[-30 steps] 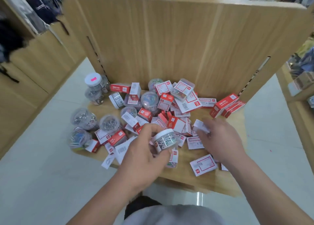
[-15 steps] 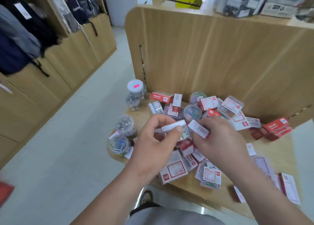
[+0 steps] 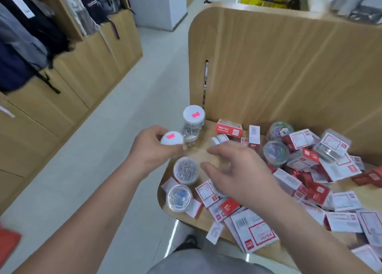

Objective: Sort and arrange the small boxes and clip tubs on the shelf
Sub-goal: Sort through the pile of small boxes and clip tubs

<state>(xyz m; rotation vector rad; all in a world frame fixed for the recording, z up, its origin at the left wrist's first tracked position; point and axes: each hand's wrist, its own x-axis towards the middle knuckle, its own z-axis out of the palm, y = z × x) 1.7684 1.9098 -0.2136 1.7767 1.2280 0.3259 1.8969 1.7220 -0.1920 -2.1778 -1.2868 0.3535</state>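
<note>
– At the shelf's back-left corner: entry?
– One stack of clear tubs, two as far as shows; upright, white lid on top, pink sticker, silver clips inside.
– Item in hand?
– One held tub, white lid with a pink sticker, lid up. The left hand grips it, fingers curled round its side, at the shelf's left edge, just front-left of the stack.
– Bearing to the stack?
– Right and a little back from the left fingers, with a small gap. The tub's axis looks vertical, matching the stack. Probable destination: beside it or on top.
– And the right hand?
– Fingers spread, holding nothing, palm down between the stack and the boxes. What lies beneath is blurred. The left hand is nearer the stack.
– Others along the left edge?
– A silver-clip tub and a blue-clip tub, both upright, toward the front-left corner.
– Risk?
– The stack is tall and narrow, so a knock could topple it.
</note>
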